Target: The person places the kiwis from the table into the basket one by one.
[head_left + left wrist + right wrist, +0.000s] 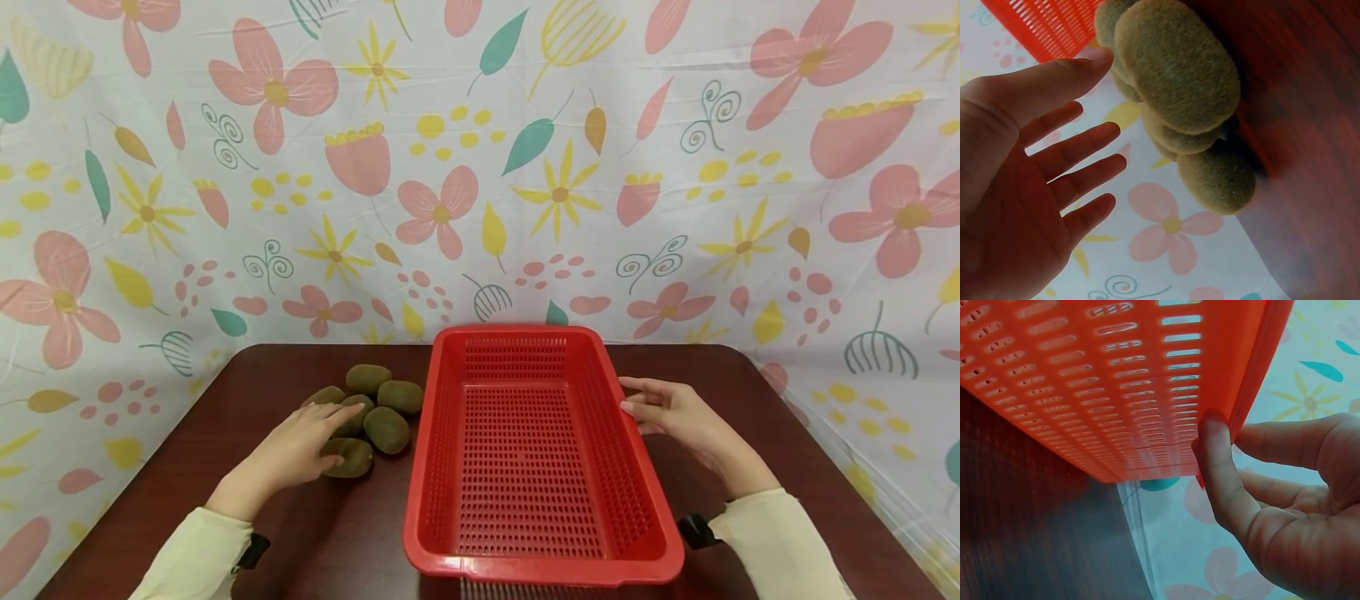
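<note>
A red plastic basket [525, 467] with slotted walls stands on the dark wooden table, its inside bare. To its left lies a cluster of several brown, fuzzy kiwifruit [387, 430]. My left hand [296, 446] hovers over the near left of that cluster, fingers spread and loosely bent, and the left wrist view shows its palm empty beside the kiwifruit [1179, 69]. At the basket's right long side, my right hand [675, 417] pinches the rim. In the right wrist view, one fingertip presses the outer wall [1141, 381] just under the rim.
The brown table [360, 533] has rounded far corners. A white cloth [480, 250] printed with flowers and leaves hangs behind it and along both sides. Dark bands sit at both wrists, by the pale sleeves [780, 533].
</note>
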Available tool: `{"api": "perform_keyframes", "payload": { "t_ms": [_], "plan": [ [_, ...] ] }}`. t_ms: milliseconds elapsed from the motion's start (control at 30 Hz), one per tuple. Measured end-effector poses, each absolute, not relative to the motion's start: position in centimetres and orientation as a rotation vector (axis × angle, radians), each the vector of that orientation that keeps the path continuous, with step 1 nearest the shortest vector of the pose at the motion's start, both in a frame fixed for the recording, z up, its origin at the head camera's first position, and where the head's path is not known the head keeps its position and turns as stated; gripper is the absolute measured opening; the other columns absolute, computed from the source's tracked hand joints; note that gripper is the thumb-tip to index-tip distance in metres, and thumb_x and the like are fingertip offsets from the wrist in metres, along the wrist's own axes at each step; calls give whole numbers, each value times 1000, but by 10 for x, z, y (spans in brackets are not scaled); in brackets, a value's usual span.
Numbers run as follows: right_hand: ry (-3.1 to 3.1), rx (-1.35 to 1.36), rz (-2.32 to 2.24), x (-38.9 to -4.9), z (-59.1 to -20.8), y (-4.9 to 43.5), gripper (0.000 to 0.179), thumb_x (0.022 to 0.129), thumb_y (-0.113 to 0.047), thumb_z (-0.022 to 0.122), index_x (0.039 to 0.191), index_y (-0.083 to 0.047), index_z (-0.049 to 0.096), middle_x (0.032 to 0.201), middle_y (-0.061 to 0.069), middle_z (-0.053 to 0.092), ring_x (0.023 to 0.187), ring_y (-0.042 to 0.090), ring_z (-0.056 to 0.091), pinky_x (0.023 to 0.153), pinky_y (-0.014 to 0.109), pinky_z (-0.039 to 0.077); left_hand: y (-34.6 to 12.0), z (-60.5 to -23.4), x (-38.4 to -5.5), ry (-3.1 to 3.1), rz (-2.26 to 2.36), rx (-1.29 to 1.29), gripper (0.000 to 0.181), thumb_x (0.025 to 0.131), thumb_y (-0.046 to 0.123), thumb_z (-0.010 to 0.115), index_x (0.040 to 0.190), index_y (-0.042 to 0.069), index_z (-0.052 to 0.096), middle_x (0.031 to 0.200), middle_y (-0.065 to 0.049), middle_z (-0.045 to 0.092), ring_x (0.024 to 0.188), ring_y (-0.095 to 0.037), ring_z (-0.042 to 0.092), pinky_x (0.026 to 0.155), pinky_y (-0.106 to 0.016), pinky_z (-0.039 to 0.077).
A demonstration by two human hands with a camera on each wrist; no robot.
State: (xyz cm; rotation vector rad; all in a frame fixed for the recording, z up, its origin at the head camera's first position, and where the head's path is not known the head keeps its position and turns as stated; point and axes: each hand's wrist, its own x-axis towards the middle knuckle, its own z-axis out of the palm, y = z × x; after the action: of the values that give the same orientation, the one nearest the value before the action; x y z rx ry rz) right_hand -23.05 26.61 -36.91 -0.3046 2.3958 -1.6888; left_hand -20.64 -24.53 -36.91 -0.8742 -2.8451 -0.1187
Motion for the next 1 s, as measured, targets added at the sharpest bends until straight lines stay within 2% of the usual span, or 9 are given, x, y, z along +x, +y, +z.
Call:
{"api": "perform_keyframes", "payload": {
  "t_ms": [200, 433, 600, 767, 1000],
  "plan": [
    [2398, -306, -1682, -229, -369, 267, 64, 94, -20, 63, 144, 7, 35, 111, 23, 63, 88, 27, 68, 78, 38, 56, -245, -376, -205, -2921, -191, -848, 71, 70, 11, 86, 133, 3, 55, 122, -21, 60, 111, -39, 58, 86, -51, 49],
    [2391, -286, -1685, -229, -369, 267, 64, 94, -19, 64, 144, 7, 35, 110, 22, 63, 89, 26, 68, 79, 40, 56, -243, -383, -203, -3030, -256, -761, 66, 72, 8, 84, 132, 3, 57, 125, -21, 57, 113, -37, 56, 75, -45, 53],
    [2402, -291, -1679, -229, -370, 268, 63, 94, -19, 64, 144, 7, 36, 110, 22, 63, 89, 26, 68, 80, 42, 55, -242, -386, -202, -3043, -260, -759, 60, 72, 7, 83, 128, 2, 60, 124, -23, 57, 116, -40, 53, 77, -47, 53],
    [2405, -297, -1674, -230, -368, 266, 64, 94, -20, 63, 144, 8, 35, 109, 21, 64, 89, 24, 68, 79, 40, 56, -240, -389, -202, -3028, -272, -789, 57, 71, 5, 83, 123, 1, 63, 119, -18, 59, 115, -42, 53, 79, -47, 52],
    [2406, -305, -1678, -230, -366, 264, 63, 94, -19, 63, 144, 7, 34, 109, 21, 64, 88, 23, 68, 78, 39, 56, -239, -392, -203, -2980, -219, -813, 54, 69, 6, 85, 119, 1, 65, 112, -12, 60, 104, -33, 56, 74, -41, 52]
  ]
}}
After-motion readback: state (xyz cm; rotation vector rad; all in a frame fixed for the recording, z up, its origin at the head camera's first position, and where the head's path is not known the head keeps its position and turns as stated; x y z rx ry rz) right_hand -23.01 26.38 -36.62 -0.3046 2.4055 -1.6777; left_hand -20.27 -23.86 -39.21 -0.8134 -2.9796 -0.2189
